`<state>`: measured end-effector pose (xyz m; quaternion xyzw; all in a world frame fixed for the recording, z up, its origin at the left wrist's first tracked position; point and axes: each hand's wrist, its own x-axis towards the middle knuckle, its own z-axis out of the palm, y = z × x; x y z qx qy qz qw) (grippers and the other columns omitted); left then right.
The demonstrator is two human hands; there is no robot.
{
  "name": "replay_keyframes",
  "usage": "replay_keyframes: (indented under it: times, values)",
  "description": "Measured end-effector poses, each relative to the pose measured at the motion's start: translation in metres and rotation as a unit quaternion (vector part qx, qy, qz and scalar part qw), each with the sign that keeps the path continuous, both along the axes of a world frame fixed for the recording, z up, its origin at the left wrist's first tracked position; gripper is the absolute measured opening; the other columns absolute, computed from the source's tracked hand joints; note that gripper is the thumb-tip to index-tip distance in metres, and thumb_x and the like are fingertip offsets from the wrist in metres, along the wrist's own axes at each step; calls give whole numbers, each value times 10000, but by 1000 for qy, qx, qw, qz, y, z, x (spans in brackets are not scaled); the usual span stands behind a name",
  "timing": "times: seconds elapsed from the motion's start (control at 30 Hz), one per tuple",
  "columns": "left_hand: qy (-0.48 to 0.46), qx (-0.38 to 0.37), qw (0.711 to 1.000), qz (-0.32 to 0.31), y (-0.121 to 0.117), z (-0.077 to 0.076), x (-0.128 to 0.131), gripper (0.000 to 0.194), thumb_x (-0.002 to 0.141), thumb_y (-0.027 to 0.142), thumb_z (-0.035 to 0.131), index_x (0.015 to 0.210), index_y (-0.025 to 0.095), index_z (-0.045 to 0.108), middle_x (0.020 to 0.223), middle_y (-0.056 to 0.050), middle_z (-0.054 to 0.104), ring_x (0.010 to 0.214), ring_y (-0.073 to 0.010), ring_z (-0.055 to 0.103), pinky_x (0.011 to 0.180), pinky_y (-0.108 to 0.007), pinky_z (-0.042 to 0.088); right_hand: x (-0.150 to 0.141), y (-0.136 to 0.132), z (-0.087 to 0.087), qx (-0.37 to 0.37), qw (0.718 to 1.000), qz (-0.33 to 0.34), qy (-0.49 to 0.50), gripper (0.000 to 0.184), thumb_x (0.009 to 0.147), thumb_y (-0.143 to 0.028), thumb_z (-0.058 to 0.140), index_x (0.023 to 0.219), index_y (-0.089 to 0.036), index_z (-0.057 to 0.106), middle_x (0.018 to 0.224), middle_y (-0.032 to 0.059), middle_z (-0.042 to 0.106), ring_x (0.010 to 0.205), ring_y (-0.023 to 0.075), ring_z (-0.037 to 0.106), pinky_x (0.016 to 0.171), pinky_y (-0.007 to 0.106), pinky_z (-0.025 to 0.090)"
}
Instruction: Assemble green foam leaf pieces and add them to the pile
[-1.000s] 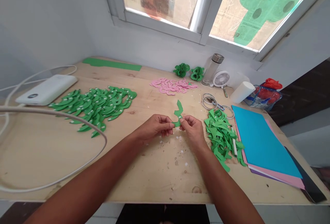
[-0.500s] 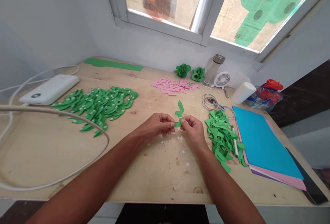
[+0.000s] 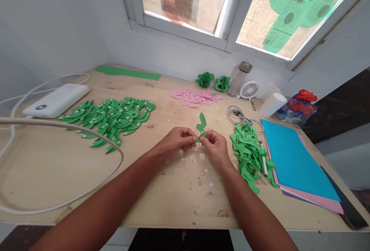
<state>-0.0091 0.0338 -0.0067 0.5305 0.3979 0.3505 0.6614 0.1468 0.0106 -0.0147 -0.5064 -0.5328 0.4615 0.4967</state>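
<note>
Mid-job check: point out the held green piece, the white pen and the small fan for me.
Green piece (image 3: pixel 201 126): head view, on its middle, above the fingertips.
White pen (image 3: pixel 264 162): head view, on its barrel.
Small fan (image 3: pixel 249 89): head view, on the round front grille.

Near the left edge of the table (image 3: pixel 173 193), a power bank (image 3: pixel 56 99) is placed, cut-outs (image 3: pixel 112 117) piled to its right. Toward the right edge, sheets (image 3: pixel 297 158) are stacked, scraps (image 3: pixel 247 149) heaped to their left. Between cut-outs and scraps, a strip (image 3: pixel 203 121) is held.
</note>
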Motion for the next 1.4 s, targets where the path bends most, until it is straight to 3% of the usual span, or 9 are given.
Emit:
replay_keyframes:
  times: [0.17,0.37,0.53,0.77,0.93,1.0,1.1,1.4]
  values:
    - [-44,-2,997,57,1,0,2,259,660,373,685,794,154,647,676,-21,612,552,-107,520,506,-222,400,-2,0,-1,-24,999,25,6,162,670,-312,618,700,-159,574,555,-35,517,469,82,407,436,206,276]
    - [-88,-20,993,76,2,-1,4,221,600,320,723,626,134,606,608,-17,609,544,-108,525,524,-233,389,-4,-2,-2,-38,998,40,22,170,664,-317,629,708,-161,578,568,-41,522,473,78,405,444,203,264]
    - [-96,-40,990,95,2,-1,4,231,604,315,715,616,135,571,604,-20,607,546,-117,533,533,-244,402,-5,-2,0,-36,999,33,18,192,690,-345,611,703,-154,590,568,-32,533,483,84,421,454,204,285]
    - [-93,-50,991,77,0,2,4,236,609,315,715,573,141,560,574,-3,580,520,-98,504,496,-221,366,-4,-1,-5,-31,999,26,-10,198,708,-355,592,696,-158,584,548,-32,525,470,90,419,445,207,296]
    - [-52,2,991,120,0,2,5,242,595,345,712,573,143,581,583,-12,599,526,-108,500,519,-237,375,-5,-4,-1,30,995,-27,-94,169,744,-329,548,764,-167,591,620,-9,568,525,112,470,504,227,364]
    - [-35,25,988,145,0,2,6,243,591,353,709,576,142,590,574,-10,597,524,-108,490,526,-239,373,-6,-8,3,92,979,-79,-162,130,760,-289,530,782,-178,593,672,4,585,592,128,505,572,241,396]
    - [-22,50,986,155,-1,3,7,233,599,350,698,581,142,593,553,4,575,524,-105,476,529,-235,370,-7,-12,7,149,961,-75,-222,106,782,-248,498,763,-190,585,703,10,592,614,130,512,599,245,401]
    - [4,82,992,100,-6,6,11,229,631,364,667,611,144,605,570,1,562,555,-117,491,561,-242,397,-7,-12,5,135,954,-54,-264,95,774,-243,498,725,-202,569,671,0,591,562,125,489,557,244,375]
